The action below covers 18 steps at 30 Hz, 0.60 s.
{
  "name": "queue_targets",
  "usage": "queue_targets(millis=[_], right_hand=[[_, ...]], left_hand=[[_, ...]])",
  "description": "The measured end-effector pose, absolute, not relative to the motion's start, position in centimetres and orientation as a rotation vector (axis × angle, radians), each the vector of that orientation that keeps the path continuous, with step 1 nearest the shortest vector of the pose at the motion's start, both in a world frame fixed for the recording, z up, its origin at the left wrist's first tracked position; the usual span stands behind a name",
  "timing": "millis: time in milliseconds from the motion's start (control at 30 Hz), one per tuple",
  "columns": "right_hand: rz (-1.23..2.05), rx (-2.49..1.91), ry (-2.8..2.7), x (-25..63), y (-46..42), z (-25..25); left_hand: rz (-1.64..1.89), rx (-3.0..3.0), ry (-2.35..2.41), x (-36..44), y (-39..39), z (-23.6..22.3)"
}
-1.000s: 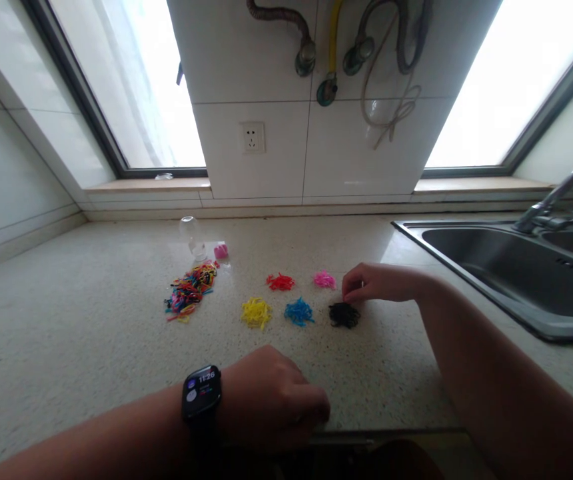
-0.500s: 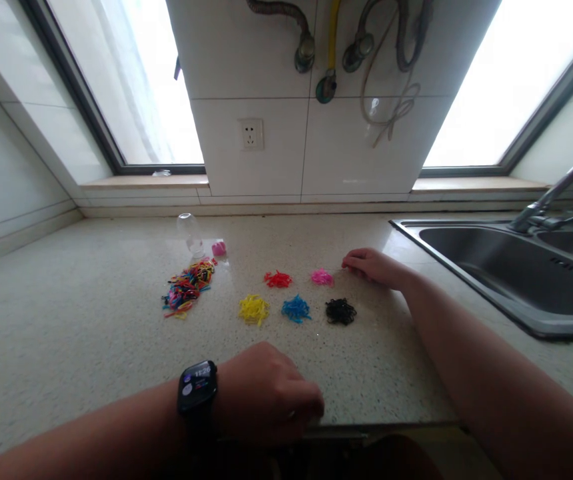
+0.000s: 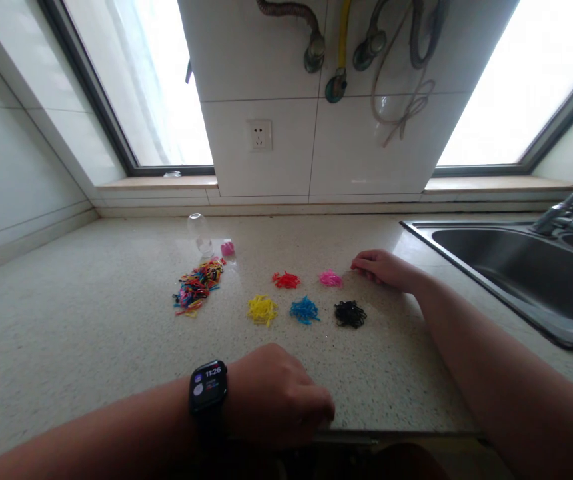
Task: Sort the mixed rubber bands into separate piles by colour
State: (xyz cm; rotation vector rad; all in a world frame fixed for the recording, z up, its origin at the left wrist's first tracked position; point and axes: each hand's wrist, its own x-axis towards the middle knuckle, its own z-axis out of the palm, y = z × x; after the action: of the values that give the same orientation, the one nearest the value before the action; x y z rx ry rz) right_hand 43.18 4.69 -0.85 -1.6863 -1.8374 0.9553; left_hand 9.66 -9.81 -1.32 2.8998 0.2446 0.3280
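Note:
My left hand (image 3: 281,395), a black watch on its wrist, is curled closed at the counter's front edge; what is inside its fingers is hidden. My right hand (image 3: 379,267) lies on the counter just right of a pink pile of small rubber bands (image 3: 331,279), its fingers bent together; anything between the fingertips is too small to make out. Near the pink pile are red rubber bands (image 3: 286,280), yellow rubber bands (image 3: 262,310), blue rubber bands (image 3: 304,310) and black rubber bands (image 3: 350,314), each in its own heap. Farther left spreads a mixed-colour heap of rubber bands (image 3: 197,288).
Behind the mixed heap stand a clear jar (image 3: 200,237) and a pink lid-like piece (image 3: 227,249). A steel sink (image 3: 486,267) with a tap (image 3: 561,212) is set into the counter (image 3: 116,320) on the right. A wall socket (image 3: 260,135) and pipes are at the back.
The whole view has shifted slightly, so everything appears a little farther right. Both hands stay in nearly the same places beside the heaps.

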Motion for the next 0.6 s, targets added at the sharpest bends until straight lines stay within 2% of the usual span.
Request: queue_targets(millis=[200, 400, 600], right_hand=[[0.940, -1.699, -1.863, 43.4, 5.0, -1.2], [0.942, -1.708, -1.869, 43.4, 5.1, -1.2], [0.949, -1.703, -1.865, 43.4, 5.2, -1.2]], left_hand=[[0.485, 2.921, 0.322, 8.7, -8.5, 0.7], [0.576, 3.000, 0.921, 4.2, -2.2, 3.5], [0.533, 2.891, 1.613, 0.0, 2.1, 3.0]])
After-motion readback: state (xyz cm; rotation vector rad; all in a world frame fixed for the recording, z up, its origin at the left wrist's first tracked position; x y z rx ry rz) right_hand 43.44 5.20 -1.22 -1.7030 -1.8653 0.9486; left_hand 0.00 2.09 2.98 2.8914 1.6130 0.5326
